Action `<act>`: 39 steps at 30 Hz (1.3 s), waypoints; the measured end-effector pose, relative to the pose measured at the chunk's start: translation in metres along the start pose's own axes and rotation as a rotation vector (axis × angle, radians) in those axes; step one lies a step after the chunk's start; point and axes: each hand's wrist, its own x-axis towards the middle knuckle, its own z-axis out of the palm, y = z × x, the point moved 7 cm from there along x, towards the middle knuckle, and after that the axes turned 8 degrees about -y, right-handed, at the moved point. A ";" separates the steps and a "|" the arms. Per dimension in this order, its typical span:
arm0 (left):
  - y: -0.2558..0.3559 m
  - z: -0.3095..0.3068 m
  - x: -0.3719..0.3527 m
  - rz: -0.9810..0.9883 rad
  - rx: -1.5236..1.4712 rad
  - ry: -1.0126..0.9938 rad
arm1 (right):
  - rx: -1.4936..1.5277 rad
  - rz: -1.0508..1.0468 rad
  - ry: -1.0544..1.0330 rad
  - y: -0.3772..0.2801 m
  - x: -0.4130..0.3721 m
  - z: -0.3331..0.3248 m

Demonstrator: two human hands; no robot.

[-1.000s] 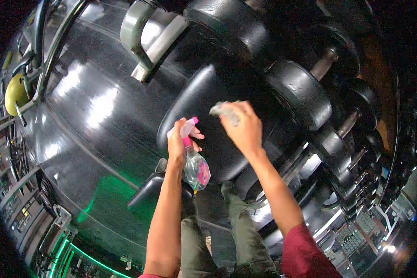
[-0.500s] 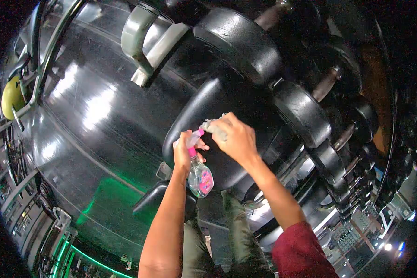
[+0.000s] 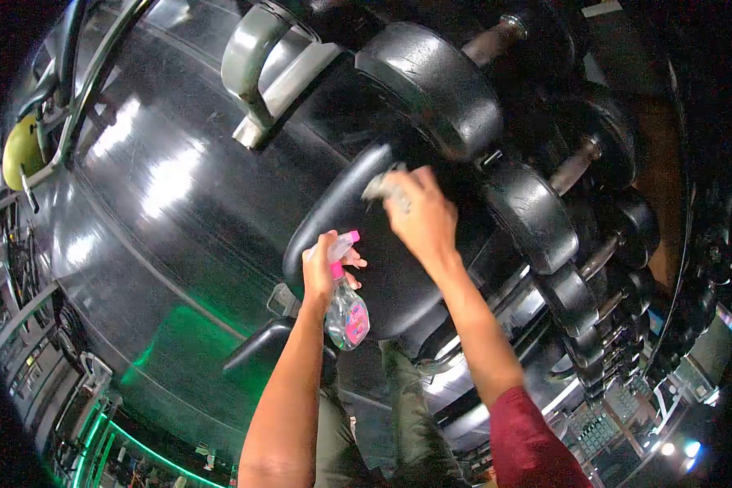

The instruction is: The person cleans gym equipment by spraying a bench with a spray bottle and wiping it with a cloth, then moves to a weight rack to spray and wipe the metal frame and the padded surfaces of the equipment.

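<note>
My left hand is wrapped round the neck of a clear spray bottle with a pink collar, a pink nozzle tip and a colourful label. The bottle hangs upright over the near part of a black padded bench. In my right hand, somewhat blurred, a crumpled pale cloth is bunched under the fingers. That hand is over the far part of the bench pad, ahead and to the right of the bottle's nozzle.
Large black dumbbells line a rack along the right. A grey metal frame piece stands on the black floor beyond the bench. At far left are machine bars and a yellow-green ball. My legs are close to the bench.
My right hand with the cloth has moved up and away from the spray nozzle, further along the bench. My left hand keeps the bottle in nearly the same place.
</note>
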 end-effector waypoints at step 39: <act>0.002 0.004 -0.002 0.046 -0.130 -0.007 | -0.255 -0.225 -0.168 -0.047 0.096 0.030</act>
